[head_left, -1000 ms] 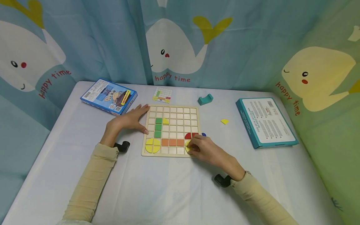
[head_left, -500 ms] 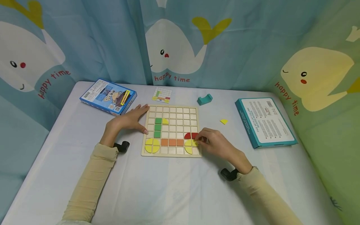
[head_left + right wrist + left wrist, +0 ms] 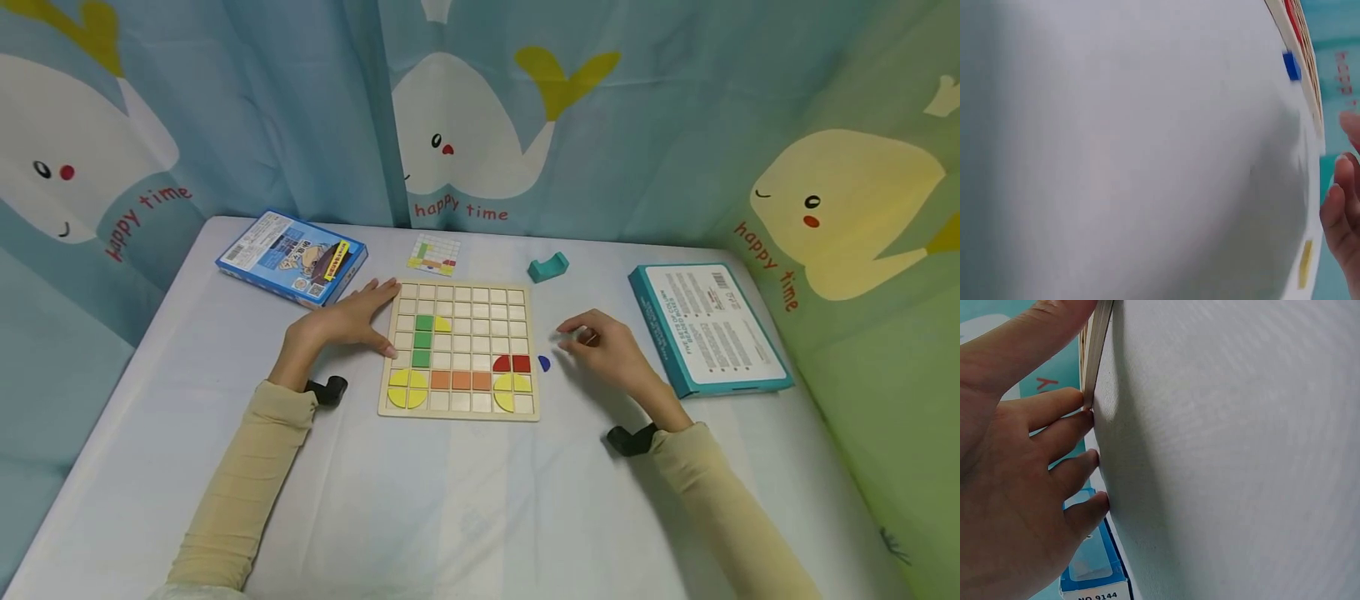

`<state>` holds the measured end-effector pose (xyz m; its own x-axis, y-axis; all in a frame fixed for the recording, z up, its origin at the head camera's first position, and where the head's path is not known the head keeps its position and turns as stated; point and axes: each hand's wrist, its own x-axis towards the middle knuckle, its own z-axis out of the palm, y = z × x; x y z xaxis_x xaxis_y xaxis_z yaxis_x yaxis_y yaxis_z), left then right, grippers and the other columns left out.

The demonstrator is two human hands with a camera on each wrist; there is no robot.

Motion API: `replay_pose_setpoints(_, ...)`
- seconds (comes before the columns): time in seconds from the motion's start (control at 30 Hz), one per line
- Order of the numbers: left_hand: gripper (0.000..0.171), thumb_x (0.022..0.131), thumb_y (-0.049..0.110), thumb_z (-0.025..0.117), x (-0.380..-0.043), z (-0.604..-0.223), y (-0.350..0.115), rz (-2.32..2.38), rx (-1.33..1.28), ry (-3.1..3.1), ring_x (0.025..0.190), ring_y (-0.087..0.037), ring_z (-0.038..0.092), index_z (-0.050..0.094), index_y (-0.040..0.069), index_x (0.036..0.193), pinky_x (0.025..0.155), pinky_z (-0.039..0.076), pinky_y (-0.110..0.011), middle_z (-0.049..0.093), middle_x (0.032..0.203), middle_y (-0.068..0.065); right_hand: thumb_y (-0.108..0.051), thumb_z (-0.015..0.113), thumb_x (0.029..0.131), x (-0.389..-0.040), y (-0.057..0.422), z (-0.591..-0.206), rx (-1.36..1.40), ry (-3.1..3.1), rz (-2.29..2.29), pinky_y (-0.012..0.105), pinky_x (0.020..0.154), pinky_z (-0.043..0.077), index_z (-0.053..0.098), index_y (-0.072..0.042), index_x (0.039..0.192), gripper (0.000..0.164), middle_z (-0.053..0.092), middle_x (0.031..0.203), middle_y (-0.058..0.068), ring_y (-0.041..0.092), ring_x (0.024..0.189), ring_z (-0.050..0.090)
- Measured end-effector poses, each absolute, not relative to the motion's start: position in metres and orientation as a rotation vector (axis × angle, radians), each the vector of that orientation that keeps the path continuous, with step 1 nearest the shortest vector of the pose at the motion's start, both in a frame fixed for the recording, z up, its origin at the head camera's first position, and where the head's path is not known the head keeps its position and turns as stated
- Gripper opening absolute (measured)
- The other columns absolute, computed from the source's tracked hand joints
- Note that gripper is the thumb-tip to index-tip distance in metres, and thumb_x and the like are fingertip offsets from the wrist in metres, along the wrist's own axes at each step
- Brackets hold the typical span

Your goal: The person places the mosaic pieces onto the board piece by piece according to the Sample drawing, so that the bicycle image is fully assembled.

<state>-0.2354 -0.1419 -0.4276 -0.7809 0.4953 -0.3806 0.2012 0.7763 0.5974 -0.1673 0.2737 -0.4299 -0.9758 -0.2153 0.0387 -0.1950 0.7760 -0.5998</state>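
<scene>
My left hand (image 3: 345, 321) rests against the left edge of a wooden grid board (image 3: 453, 417), thumb and fingers spread along the frame. Over the table to the board's right, my right hand (image 3: 611, 350) hovers with fingers loosely bent; nothing shows between thumb and fingertips. Near it lie a blue half-round piece (image 3: 544, 363) and a loose yellow quarter-round piece (image 3: 1305, 264), hidden behind the hand in the head view. Green squares (image 3: 423, 340), orange squares (image 3: 462, 380), a red square (image 3: 521, 363), a red quarter-round (image 3: 502, 364) and yellow quarter-rounds (image 3: 504, 402) sit in the grid.
Behind the board lies a small pattern card (image 3: 433, 253), with a teal curved holder (image 3: 549, 267) to its right. A blue box (image 3: 292, 257) stands at the back left, a teal-and-white box (image 3: 708, 329) at the right. Printed curtains (image 3: 300, 108) surround the table.
My right hand has let go of a yellow quarter-round at the board's lower right and moved right and back. The blue piece shows again. My left hand has stayed put.
</scene>
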Motion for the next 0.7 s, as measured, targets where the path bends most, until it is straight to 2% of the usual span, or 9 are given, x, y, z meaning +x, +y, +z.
replay_pose_setpoints(0.27, 0.113, 0.084, 0.036, 0.086, -0.236, -0.429, -0.142, 0.734, 0.515, 2.438, 0.16, -0.037, -0.003, 0.014, 0.009, 0.166, 0.126, 0.007, -0.064, 0.006, 0.174, -0.012, -0.014, 0.069, 0.098, -0.181, 0.296, -0.432, -0.102, 2.948, -1.017, 0.036, 0.081, 0.047, 0.069, -0.005, 0.128, 0.031, 0.061, 0.131, 0.02, 0.033, 0.099, 0.061)
replay_pose_setpoints(0.57, 0.114, 0.083, 0.036, 0.086, -0.237, -0.428, -0.142, 0.735, 0.505, 2.428, 0.16, -0.038, -0.004, 0.013, 0.01, 0.166, 0.126, 0.006, -0.065, 0.005, 0.174, -0.012, -0.019, 0.07, 0.099, -0.193, 0.307, -0.434, -0.072, 2.95, -0.994, 0.049, 0.089, 0.052, 0.061, 0.001, 0.137, 0.044, 0.059, 0.136, 0.027, 0.044, 0.112, 0.066)
replay_pose_setpoints(0.7, 0.114, 0.083, 0.037, 0.086, -0.237, -0.429, -0.143, 0.733, 0.512, 2.427, 0.16, -0.038, -0.004, 0.013, 0.01, 0.166, 0.126, 0.006, -0.066, 0.005, 0.174, -0.012, -0.018, 0.069, 0.099, -0.195, 0.309, -0.436, -0.043, 2.957, -0.963, 0.046, 0.089, 0.053, 0.061, 0.002, 0.136, 0.043, 0.06, 0.136, 0.027, 0.043, 0.111, 0.066)
